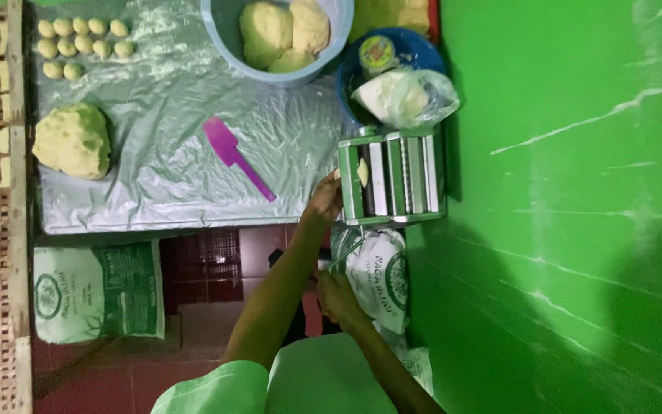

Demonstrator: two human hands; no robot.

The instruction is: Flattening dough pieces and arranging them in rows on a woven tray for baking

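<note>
A steel hand-cranked dough roller (400, 178) is clamped at the table's near right corner. My left hand (325, 198) reaches up to its left end, fingertips pinching a small pale dough piece (362, 172) that sits in the rollers. My right hand (336, 295) is lower, below the table edge, closed around the machine's thin crank handle (344, 254). Both forearms come out of pale green sleeves at the bottom.
The table is covered in clear plastic sheet (170, 153). On it lie a large dough lump (74, 140), several small dough balls (82, 42), a purple spatula (235, 156), a blue bowl of dough (279, 34) and a bagged white lump (404, 96). Flour sacks (97, 290) stand on the floor. A green wall (576, 215) is at right.
</note>
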